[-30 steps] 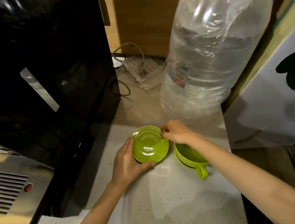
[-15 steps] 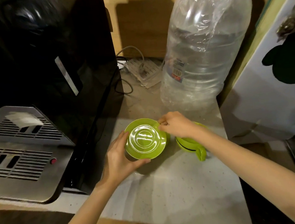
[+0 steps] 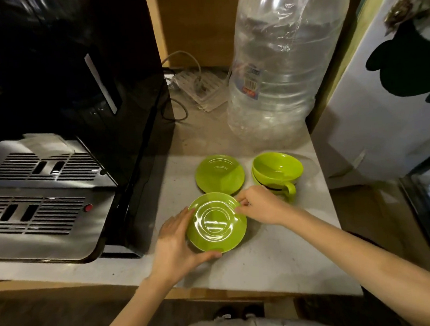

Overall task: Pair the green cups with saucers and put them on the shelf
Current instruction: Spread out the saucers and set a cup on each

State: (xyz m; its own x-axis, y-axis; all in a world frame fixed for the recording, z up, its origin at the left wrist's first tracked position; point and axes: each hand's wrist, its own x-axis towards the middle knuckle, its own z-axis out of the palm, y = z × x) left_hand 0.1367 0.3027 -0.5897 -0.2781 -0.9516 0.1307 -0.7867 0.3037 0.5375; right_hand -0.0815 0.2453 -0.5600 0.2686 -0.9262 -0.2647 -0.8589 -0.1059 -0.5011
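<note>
I hold a green saucer [image 3: 216, 222] just above the counter [image 3: 280, 258] with both hands. My left hand [image 3: 175, 242] cups its left and lower rim. My right hand [image 3: 259, 205] pinches its upper right rim. A second green saucer [image 3: 219, 174] lies flat on the counter behind it. To the right of that saucer stand two green cups [image 3: 277, 172] nested one inside the other, the handle toward me and partly hidden by my right hand.
A black coffee machine [image 3: 95, 95] with a steel drip tray [image 3: 39, 202] fills the left. A large clear water bottle [image 3: 283, 62] stands at the back right, a power strip [image 3: 200, 89] behind. A white cabinet [image 3: 389, 102] borders the right side.
The top saucer has come off the stack and moved toward me in both hands, uncovering the second saucer behind it. The view has pulled back from the counter.
</note>
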